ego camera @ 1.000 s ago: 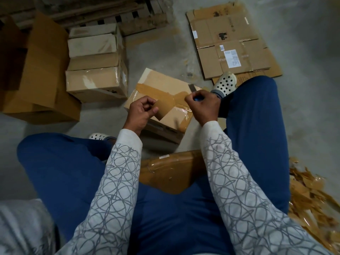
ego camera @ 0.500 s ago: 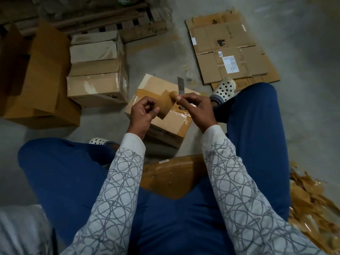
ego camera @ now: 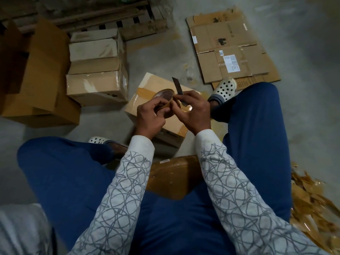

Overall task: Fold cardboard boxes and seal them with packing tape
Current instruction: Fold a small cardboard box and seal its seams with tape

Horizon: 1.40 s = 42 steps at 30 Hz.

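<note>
A small cardboard box (ego camera: 147, 89), sealed with brown tape, sits on the concrete floor between my feet. Above it my left hand (ego camera: 150, 116) grips a roll of brown packing tape (ego camera: 164, 94), its open core facing up. My right hand (ego camera: 193, 111) is closed on a utility knife (ego camera: 177, 86) whose blade points up and away, and its fingers also touch the tape roll's edge. Both hands meet just over the box top.
Two taped boxes (ego camera: 95, 70) stand stacked at the left, beside a larger open carton (ego camera: 42, 80). Flattened cardboard (ego camera: 230, 46) lies at the far right. Tape scraps (ego camera: 312, 199) litter the floor at the right. A wooden pallet (ego camera: 110, 17) lies behind.
The left hand has turned the tape roll so its core faces up. The right hand has brought the knife in against the roll. The hands have drawn together.
</note>
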Available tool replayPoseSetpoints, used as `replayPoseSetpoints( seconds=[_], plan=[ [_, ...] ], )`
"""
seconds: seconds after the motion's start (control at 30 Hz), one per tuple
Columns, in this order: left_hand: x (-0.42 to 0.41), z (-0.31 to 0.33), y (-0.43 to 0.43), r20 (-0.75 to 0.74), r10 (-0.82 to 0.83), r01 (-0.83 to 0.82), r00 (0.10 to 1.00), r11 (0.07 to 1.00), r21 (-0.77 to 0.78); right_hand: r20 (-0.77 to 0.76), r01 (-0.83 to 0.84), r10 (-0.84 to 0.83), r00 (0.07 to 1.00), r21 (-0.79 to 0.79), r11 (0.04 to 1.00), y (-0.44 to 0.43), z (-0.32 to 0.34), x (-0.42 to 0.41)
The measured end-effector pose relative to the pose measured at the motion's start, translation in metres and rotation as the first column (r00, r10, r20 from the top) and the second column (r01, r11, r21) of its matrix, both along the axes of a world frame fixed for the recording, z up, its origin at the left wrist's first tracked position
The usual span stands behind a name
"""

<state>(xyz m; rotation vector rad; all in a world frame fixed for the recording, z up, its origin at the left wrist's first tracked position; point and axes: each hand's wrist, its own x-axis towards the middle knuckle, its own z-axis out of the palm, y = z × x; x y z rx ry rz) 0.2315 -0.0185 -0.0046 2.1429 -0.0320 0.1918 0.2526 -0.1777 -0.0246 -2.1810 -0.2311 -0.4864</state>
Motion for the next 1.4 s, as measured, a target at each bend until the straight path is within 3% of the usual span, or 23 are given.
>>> replayPoseSetpoints(
  seconds=[0.2, 0.43, 0.73, 1.03, 1.4],
  plan=[
    [-0.002, 0.005, -0.004, 0.029, 0.005, -0.007, 1.000, 0.997, 0.074, 0.024, -0.027, 0.025, 0.999, 0.071, 0.997, -0.003, 0.004, 0.000],
    [-0.002, 0.005, -0.009, 0.017, 0.009, -0.011, 1.000, 0.995, 0.096, -0.060, -0.046, 0.054, 0.997, 0.129, 0.991, -0.014, 0.009, 0.005],
    [-0.008, 0.011, -0.017, -0.086, 0.098, -0.103, 0.991, 0.993, -0.056, -0.199, -0.068, 0.106, 0.974, 0.186, 0.980, -0.016, 0.013, 0.005],
    [-0.007, 0.013, -0.012, 0.019, 0.003, -0.004, 1.000, 0.997, 0.080, -0.066, -0.112, 0.122, 0.990, 0.141, 0.984, -0.014, 0.017, 0.004],
    [-0.008, 0.009, -0.016, 0.028, 0.018, -0.021, 0.999, 0.994, 0.108, -0.254, -0.043, 0.106, 0.962, 0.240, 0.970, -0.013, 0.013, 0.005]
  ],
)
